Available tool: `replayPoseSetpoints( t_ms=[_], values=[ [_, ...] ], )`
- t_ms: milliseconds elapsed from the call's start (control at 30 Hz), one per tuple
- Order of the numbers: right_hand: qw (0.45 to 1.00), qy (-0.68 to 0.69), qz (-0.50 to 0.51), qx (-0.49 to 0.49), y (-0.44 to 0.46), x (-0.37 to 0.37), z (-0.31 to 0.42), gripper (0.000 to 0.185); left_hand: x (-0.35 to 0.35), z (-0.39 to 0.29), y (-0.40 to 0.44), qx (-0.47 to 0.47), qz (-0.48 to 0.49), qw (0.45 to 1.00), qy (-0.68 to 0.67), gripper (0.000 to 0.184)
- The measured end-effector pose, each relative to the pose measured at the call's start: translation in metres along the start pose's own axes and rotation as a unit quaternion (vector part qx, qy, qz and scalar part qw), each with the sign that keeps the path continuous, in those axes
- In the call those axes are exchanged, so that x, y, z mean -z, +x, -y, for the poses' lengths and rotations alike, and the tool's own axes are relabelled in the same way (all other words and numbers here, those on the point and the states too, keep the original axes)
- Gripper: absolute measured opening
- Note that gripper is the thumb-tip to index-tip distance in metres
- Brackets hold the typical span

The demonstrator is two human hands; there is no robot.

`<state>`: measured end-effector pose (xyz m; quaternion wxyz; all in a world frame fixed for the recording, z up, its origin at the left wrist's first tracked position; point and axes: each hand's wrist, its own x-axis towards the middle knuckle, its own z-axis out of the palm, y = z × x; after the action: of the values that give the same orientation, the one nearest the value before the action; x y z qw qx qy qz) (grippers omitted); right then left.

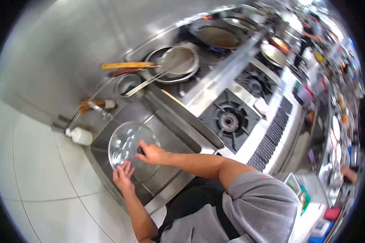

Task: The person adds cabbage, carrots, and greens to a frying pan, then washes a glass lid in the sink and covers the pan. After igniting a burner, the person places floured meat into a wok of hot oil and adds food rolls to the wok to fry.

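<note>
I am holding a clear glass lid (126,141) over the sink (172,141), its round rim showing against the metal basin. My right hand (152,154) is closing its fingers around the black knob (140,150) at the lid's middle, and the glass is spreading out around that grip. My left hand (124,177) is touching the near left part of the rim with fingers slightly spread; whether the thumb is pinching the edge from beneath, I cannot tell.

As for how far this is getting, the lid is in hand and over the basin, not set down anywhere. Bright patches are shining on the glass, but I cannot tell whether they are water, suds or plain reflection, so how much is done and how much is left isn't showing.

Just beyond the lid, a metal tap (100,110) is reaching in from the far left, with a brown-bristled brush (86,106) lying beside it. A white bottle (82,137) is standing to the left of the sink. Farther off, a round strainer (178,60) is resting across a metal pan (166,78). To the right, a burner (228,121) is sitting bare of any pot, and a wok (219,38) is standing at the far end of the stove.
</note>
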<state>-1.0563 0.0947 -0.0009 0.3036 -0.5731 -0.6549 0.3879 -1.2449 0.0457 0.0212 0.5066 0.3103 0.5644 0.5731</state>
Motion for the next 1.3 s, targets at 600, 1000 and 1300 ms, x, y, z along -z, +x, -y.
replayPoseSetpoints(
  t_ms=[600,1000,1300],
  values=[
    [0.903,0.345,-0.195,-0.163,-0.318,0.147,-0.108,0.026,-0.002,-0.061,0.004,0.051,0.206,0.966,-0.147,0.034],
    [0.753,0.05,-0.648,-0.107,-0.523,0.306,-0.102,0.018,-0.383,0.1,-0.249,0.389,0.561,0.712,-0.167,0.047],
    [0.764,-0.072,-0.524,-0.369,-0.575,0.376,-0.191,0.065,-0.533,0.183,-0.407,0.37,0.612,0.698,0.03,0.043]
  ],
)
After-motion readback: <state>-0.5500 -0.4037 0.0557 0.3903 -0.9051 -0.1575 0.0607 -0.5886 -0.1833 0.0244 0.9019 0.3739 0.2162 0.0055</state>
